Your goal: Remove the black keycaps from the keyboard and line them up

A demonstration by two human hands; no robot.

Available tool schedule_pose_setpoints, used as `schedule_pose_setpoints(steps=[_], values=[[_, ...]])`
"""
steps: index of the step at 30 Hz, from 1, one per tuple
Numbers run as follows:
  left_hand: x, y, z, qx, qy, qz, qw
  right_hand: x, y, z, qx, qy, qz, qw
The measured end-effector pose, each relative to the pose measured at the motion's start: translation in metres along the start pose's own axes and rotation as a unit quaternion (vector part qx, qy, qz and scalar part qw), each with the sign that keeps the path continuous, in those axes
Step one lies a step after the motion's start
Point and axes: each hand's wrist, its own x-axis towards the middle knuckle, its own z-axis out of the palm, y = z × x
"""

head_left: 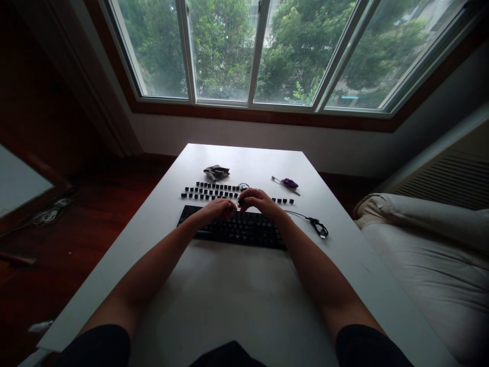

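Observation:
A black keyboard (237, 229) lies across the middle of the white table (229, 300). Rows of loose black keycaps (208, 191) are laid out just behind it. Both my hands hover over the keyboard's back edge, fingertips almost meeting. My left hand (217, 208) is curled, fingers closed toward the right one. My right hand (256, 200) is pinched round a small dark piece, too small to name. A thin wire tool (243, 186) lies right behind my hands.
A crumpled grey cloth (216, 172) sits behind the keycaps. A stick with a purple tuft (287, 183) lies at the back right. The keyboard's cable and plug (319, 227) trail right. A pale couch (428, 265) stands right of the table; windows face me.

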Motion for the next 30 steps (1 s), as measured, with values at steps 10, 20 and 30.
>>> schedule_pose_setpoints(steps=[10,20,30], values=[[0.003,-0.016,0.000,-0.162,-0.052,-0.066,0.983,-0.006,-0.009,0.000,-0.013,-0.058,-0.005,0.998],[0.009,-0.015,-0.022,-0.029,0.075,0.050,0.995,-0.009,-0.020,-0.004,-0.008,-0.056,-0.004,0.998],[0.040,-0.021,-0.034,0.393,0.195,0.130,0.889,-0.016,-0.033,-0.012,0.003,-0.001,-0.024,1.000]])
